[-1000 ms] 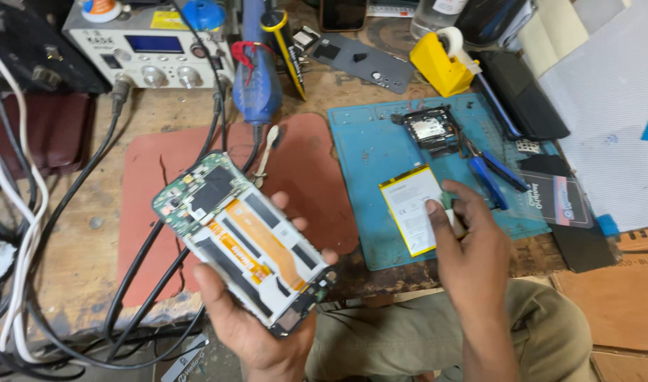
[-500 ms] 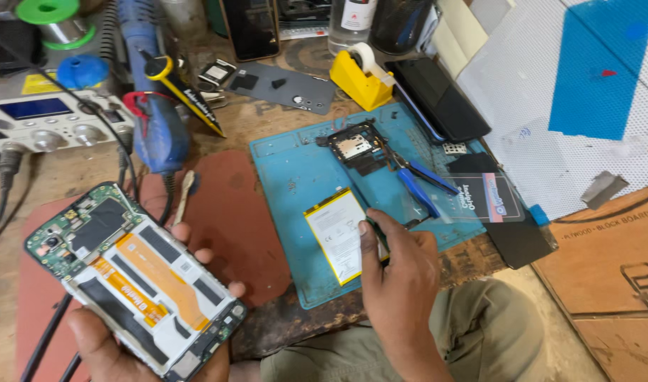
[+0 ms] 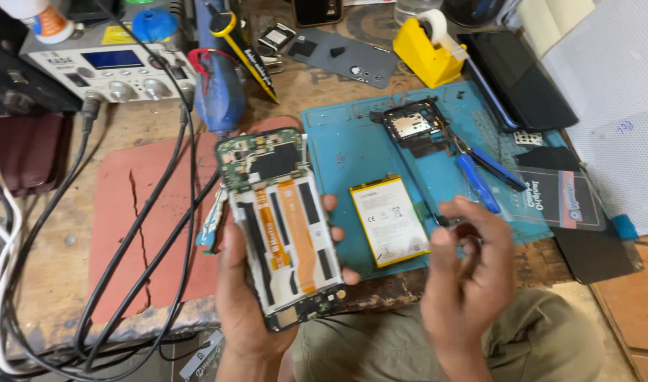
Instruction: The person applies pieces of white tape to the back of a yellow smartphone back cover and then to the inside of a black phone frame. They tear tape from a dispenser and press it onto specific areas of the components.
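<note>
Clearly the opened phone, grasped at lower centre in the left hand, could slip or tear its orange ribbon if the right hand, pinching a thin tool, jabs carelessly.

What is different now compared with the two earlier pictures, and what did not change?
The right hand lifted off the yellow battery and now hovers above the blue mat, pinching a thin dark tool. The left hand turned the opened phone from slanted to nearly upright. The battery, the blue-handled pliers and the yellow tape dispenser stayed in place.
</note>
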Demonstrator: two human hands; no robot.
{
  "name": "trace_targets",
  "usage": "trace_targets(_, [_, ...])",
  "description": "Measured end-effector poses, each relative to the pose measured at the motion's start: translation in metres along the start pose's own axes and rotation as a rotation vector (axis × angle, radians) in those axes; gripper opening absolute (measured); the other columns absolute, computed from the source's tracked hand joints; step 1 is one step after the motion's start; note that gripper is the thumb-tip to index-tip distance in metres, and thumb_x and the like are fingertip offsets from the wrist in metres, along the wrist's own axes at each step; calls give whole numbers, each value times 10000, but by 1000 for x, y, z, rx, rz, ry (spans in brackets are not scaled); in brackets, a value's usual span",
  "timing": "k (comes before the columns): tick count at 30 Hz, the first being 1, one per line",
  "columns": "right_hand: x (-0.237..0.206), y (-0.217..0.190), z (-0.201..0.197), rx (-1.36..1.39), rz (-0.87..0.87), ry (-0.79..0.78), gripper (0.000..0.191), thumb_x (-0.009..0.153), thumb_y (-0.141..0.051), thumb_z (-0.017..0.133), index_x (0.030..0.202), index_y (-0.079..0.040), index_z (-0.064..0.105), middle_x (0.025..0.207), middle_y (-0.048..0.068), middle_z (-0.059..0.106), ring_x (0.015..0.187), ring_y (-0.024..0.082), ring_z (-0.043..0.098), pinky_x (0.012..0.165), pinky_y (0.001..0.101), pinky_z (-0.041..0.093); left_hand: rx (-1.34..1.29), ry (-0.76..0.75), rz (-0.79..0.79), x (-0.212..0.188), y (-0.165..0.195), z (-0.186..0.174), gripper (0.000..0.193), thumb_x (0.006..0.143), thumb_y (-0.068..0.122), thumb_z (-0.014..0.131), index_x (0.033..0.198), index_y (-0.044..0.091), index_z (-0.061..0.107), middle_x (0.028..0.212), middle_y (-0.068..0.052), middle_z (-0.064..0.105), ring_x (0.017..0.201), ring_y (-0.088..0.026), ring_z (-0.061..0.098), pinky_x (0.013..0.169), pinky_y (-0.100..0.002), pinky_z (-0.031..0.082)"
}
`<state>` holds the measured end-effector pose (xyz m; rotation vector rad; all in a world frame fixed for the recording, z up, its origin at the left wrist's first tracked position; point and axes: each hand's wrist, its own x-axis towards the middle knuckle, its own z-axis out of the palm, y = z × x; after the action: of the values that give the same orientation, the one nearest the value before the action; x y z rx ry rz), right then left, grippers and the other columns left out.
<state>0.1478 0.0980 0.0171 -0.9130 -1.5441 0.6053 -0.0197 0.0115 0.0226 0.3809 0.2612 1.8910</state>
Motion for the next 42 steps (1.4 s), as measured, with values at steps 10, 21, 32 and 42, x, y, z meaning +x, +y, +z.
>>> trace_targets(10, [26,-34,40,942,-36,-339,580,951,-264,687,1409,-56,399,1201,154,518,998,215,543,944,464,564,80,-39,-179,2,-6,-11,709,1108,551,330,1544,-3,405,1363,-267,572,1120,-367,670,903,-532,608])
trace_targets(21, [38,-46,48,801,-103,-441,617,964,-331,684,1435,-72,380,1258,165,522,937,192,552,955,427,587,144,46,-238,1,-9,-12,728,1042,550,344,1511,0,435,1289,-191,654,1025,-295,724,886,-468,600])
trace_targets(32, [54,-48,46,881,-7,-463,691,948,-352,744,1439,-61,355,1223,187,537,931,196,554,838,361,558,262,11,-282,-1,-9,-13,745,1062,561,337,1521,-14,453,1324,-185,652,968,-316,726,904,-450,593])
trace_targets(42, [69,-57,36,-81,-524,-494,375,949,-36,713,1317,-82,657,1189,109,628,1009,208,610,862,329,533,85,33,-223,3,-7,-8,644,1089,502,337,1500,16,441,1279,-182,633,1019,-320,714,895,-513,615])
